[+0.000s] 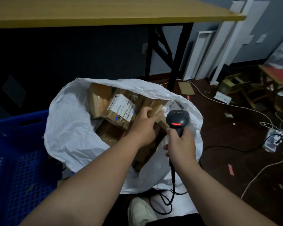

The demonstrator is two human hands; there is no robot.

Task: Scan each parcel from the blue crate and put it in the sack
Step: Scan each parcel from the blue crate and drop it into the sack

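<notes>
A dark brown floor (219,144) is seen strewn with pale cables (245,108), scraps of paper and a flat piece of cardboard (186,88), and a white power strip (272,139) lies near the right edge. A yellow-topped table (104,12) on black folding legs spans the upper part of the view, with a grey-blue wall and leaning white panels (203,53) behind it. A low wooden stool (260,88) is set at the far right. The white sack (72,128) stands open on the floor in the middle, and several taped cardboard boxes with printed labels are piled inside it. The blue crate (15,152) is placed just beside the sack, at the left edge. A brown parcel (155,105) bearing a white barcode label is held over the sack's mouth by the left hand (144,126), whose fingers are curled over its near edge. The black scanner (177,119), its red light showing, is gripped round the handle by the right hand (180,145), with the head pointed at the parcel's label; its black cord hangs down to the floor. A pale shoe (140,211) is visible at the bottom.
</notes>
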